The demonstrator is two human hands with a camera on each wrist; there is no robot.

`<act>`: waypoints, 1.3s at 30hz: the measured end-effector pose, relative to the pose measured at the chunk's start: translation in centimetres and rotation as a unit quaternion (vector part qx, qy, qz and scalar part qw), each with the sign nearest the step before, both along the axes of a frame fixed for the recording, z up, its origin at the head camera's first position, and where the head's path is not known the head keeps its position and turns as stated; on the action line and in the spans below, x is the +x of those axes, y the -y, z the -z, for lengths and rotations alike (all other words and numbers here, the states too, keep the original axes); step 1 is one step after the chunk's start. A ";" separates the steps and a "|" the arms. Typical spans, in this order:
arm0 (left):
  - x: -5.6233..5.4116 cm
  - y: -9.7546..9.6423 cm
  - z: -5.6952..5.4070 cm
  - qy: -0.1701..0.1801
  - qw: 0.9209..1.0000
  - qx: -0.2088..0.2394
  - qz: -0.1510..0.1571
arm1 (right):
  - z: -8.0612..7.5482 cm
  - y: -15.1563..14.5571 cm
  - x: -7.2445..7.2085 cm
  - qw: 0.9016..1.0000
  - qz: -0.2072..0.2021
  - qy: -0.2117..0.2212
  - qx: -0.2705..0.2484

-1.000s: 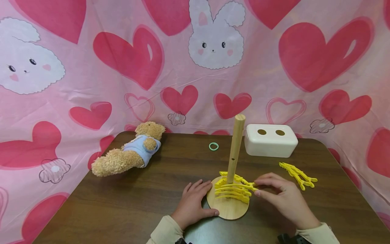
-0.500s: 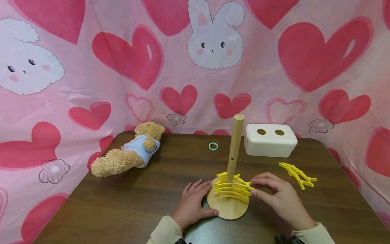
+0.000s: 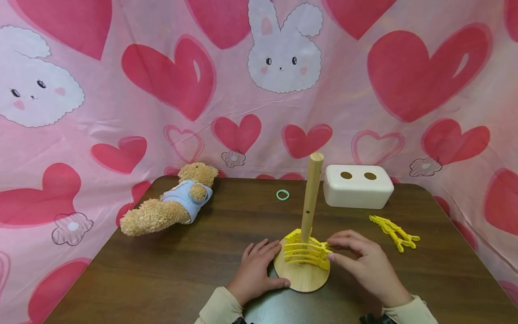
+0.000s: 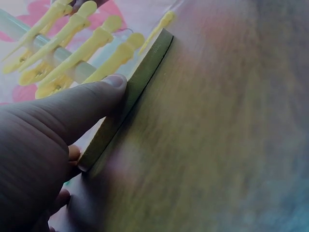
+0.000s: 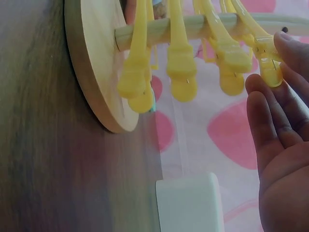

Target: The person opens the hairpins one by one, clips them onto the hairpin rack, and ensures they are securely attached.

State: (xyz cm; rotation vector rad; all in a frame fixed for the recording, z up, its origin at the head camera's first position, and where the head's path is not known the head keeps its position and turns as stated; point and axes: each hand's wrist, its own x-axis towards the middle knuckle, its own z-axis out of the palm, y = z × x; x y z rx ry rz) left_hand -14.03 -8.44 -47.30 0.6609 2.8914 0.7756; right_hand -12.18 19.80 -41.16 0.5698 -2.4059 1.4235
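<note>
Right hand [image 3: 368,266]'s pinching a yellow clip [image 5: 265,47] at the wooden post [image 3: 310,193]. Left hand [image 3: 256,272] rests against the base [image 3: 302,282], fingers unclenched. White box [image 3: 358,194]'s near the table [image 3: 194,261]'s back edge.

The clips [image 5: 181,55] look like glossy plastic, the stand [image 3: 311,198] like smooth matt wood

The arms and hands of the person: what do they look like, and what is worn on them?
The left hand and right hand are bare, without gloves. Both sleeves are pale beige. A black item, too cut off to identify, shows by each.
</note>
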 end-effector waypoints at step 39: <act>0.1 0.0 0.1 -0.015 1.000 0.012 0.005 | -0.4 -7.8 -1.2 0.977 0.194 -0.015 0.088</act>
